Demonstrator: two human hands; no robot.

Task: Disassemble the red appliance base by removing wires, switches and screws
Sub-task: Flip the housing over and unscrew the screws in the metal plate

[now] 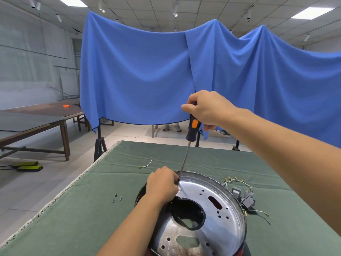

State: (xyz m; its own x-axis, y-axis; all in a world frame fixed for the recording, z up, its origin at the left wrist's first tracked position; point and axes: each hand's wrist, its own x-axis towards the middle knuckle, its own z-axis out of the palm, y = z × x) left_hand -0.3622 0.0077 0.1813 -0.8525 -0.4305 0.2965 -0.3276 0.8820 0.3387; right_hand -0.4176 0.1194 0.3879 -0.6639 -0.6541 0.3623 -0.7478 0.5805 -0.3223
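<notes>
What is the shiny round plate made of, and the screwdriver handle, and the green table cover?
The round plate looks like bare polished metal: it is silvery and mirrors the light. The screwdriver handle seems to be hard black plastic with an orange insert, perhaps rubbery; its thin shaft looks like steel. The green table cover looks like matte woven cloth or felt, with creases and a frayed pale edge.

Black-and-orange screwdriver (191, 129), green table cloth (103, 200), blue drape (138, 74).
</notes>
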